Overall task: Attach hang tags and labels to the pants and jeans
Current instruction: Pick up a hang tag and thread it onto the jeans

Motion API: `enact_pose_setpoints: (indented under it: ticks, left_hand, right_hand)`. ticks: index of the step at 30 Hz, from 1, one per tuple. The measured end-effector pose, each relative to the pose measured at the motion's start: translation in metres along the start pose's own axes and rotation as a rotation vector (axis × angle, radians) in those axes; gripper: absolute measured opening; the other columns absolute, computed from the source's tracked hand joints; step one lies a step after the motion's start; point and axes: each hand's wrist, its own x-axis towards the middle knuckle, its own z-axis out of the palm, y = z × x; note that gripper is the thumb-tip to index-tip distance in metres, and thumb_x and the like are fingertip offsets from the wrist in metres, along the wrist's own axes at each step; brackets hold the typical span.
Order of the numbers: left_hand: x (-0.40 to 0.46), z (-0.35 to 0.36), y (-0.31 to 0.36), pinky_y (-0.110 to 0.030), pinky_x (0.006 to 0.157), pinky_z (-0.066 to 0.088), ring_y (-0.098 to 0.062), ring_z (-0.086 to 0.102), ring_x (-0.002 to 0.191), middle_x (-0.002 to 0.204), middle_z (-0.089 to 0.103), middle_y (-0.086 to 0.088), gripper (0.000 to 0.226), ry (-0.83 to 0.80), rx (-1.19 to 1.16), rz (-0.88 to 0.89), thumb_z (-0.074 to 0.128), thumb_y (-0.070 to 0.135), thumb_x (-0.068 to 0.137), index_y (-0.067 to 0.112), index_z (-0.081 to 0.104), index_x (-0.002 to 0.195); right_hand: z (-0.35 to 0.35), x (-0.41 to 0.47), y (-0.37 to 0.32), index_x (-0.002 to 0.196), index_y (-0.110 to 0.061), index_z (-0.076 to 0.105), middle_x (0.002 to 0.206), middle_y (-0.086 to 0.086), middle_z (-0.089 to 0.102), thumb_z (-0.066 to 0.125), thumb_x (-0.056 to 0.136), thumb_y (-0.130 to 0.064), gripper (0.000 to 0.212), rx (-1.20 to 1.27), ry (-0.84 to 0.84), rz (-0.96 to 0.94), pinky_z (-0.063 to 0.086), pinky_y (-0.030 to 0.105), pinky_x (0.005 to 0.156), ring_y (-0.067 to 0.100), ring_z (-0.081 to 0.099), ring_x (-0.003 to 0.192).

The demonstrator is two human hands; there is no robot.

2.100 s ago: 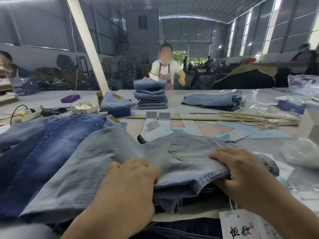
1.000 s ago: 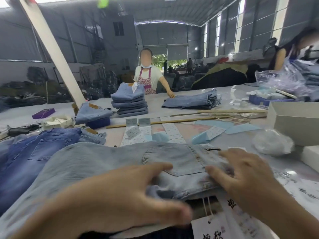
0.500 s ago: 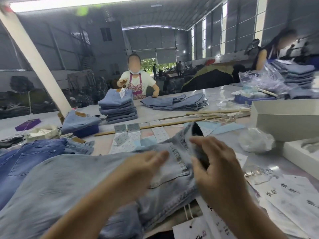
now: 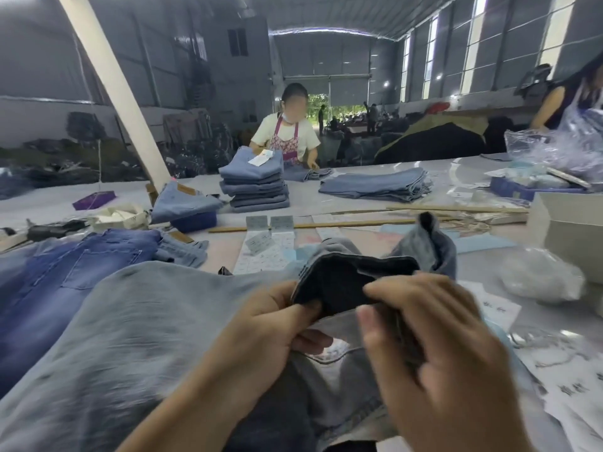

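Note:
Pale blue jeans lie spread across the table in front of me, their waistband folded back so the dark inside shows. My left hand pinches the waistband's left edge between thumb and fingers. My right hand grips the waistband from the right, fingers curled over the fabric. White hang tags with printed characters lie on the table to the right. Sheets of small labels lie just beyond the jeans.
Darker blue jeans lie at my left. A folded jeans stack and a flat pile sit across the table, where a person in an apron works. A white box and a plastic bag stand at right.
The waistband was turned up and opened, exposing its dark inside. My left hand went from lying flat on the denim to pinching the waistband; my right hand closed round it.

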Motion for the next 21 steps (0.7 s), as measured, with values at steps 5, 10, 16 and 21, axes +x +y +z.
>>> enact_pose_setpoints:
  ticks: [5,10,16,21]
  left_hand:
    - [0.001,-0.003,-0.012,-0.021,0.054,0.052,-0.014,0.063,0.056,0.074,0.069,-0.011,0.023,0.026,0.049,0.036,0.060,0.022,0.070,0.004,0.068,0.082]
    - [0.002,-0.006,-0.014,-0.033,0.071,0.056,-0.016,0.069,0.077,0.083,0.073,0.002,0.028,0.002,0.283,0.032,0.064,0.027,0.063,0.026,0.071,0.090]
    - [-0.006,0.008,0.009,-0.015,0.090,0.033,0.001,0.033,0.118,0.137,0.022,0.031,0.102,0.113,1.031,0.282,0.070,0.034,0.066,0.060,0.004,0.139]
    - [0.007,0.014,0.043,0.001,0.076,0.035,0.006,0.046,0.095,0.105,0.060,0.023,0.027,-0.103,1.213,0.406,0.062,0.039,0.088,0.040,0.064,0.114]
  right_hand:
    - [-0.015,-0.004,0.002,0.073,-0.024,0.063,0.092,-0.004,0.044,0.061,0.074,-0.043,0.019,-0.135,0.088,0.368,0.033,0.027,0.083,0.013,0.039,0.093]
    - [-0.025,0.015,0.015,0.069,-0.023,0.049,0.084,-0.006,0.054,0.068,0.079,-0.042,0.029,0.017,-0.115,0.711,0.042,0.026,0.067,0.007,0.052,0.074]
    - [-0.019,0.017,0.002,0.095,-0.036,0.036,0.087,-0.010,0.061,0.066,0.073,-0.010,0.046,0.102,-0.282,0.737,0.048,0.021,0.052,0.003,0.061,0.065]
    - [-0.015,0.004,0.002,0.098,-0.034,0.041,0.087,-0.021,0.060,0.060,0.068,0.002,0.050,0.086,-0.206,0.598,0.043,0.016,0.057,0.003,0.057,0.070]
